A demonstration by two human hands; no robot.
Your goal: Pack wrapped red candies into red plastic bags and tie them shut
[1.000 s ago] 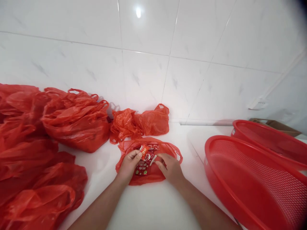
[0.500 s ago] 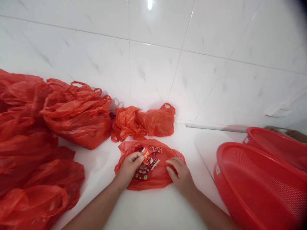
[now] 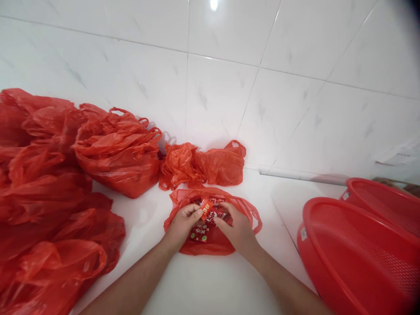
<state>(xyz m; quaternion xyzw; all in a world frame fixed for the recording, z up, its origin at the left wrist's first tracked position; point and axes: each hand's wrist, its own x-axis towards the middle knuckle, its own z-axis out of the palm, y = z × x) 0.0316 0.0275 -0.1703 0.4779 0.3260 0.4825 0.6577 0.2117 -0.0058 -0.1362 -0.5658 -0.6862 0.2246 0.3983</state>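
Between the thumb and fingertips of my left hand (image 3: 184, 225) is a small orange-red packet (image 3: 207, 209) with pale lettering. It is over a thin red plastic bag (image 3: 218, 246) spread on the white surface. Dark red printed packets (image 3: 199, 233) lie in the middle of that bag, partly covered by my fingers. My right hand (image 3: 239, 228) is over the bag's right side, thumb and forefinger apart, close to the packets. Whether its fingertips touch one, I cannot tell.
Filled red plastic bags (image 3: 121, 153) are heaped along the left. Crumpled red bags (image 3: 219, 165) lie against the tiled wall (image 3: 223, 96). Two red plastic baskets (image 3: 344, 258) with mesh sides stand on the right, one behind the other.
My right hand has moved left, from the bag's right side to beside the packets. My left hand still holds the small packet. The whole view has shifted slightly.
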